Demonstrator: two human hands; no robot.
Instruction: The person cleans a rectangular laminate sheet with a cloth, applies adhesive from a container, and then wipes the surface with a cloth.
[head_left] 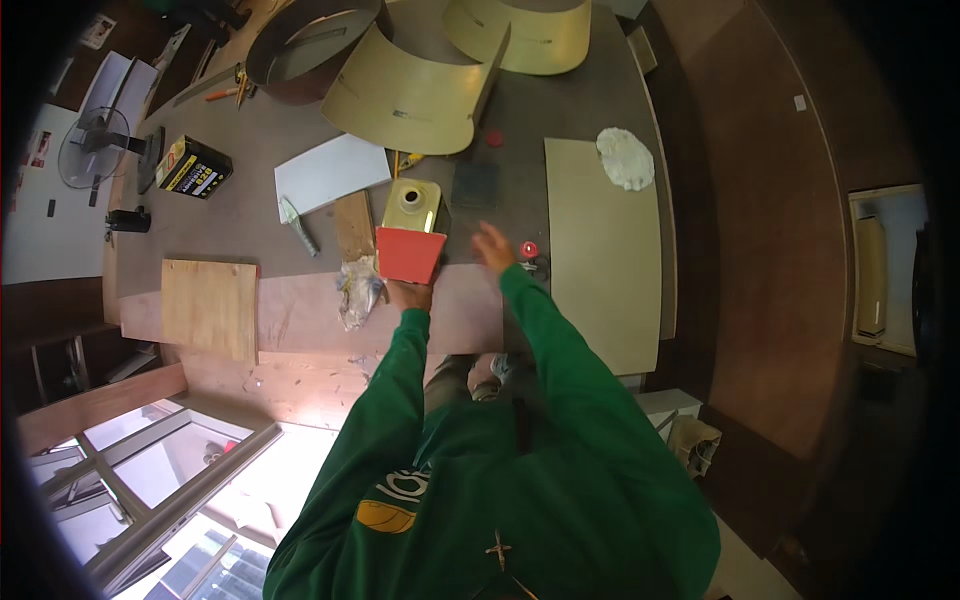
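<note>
A rectangular metal can (408, 215) with a gold-coloured top, an uncapped round spout and a red side stands out in the middle. My left hand (408, 294) grips it low at its near side, with most fingers hidden by the can. To the can's right, my right hand (493, 248) hovers over the table, fingers apart and holding nothing. Close to that hand's right lies a small red cap (529, 248). A crumpled, stained plastic bag (358, 292) and a narrow wooden piece (354, 225) lie left of the can.
Curved yellowish panels (400, 95) and a large round drum (310, 45) occupy the table's far side. Leftward are a white sheet (330, 175), a brush (298, 226), a black-and-yellow tin (195, 168) and a plywood square (210, 305). A long board (605, 270) bears a white cloth (626, 160) at right.
</note>
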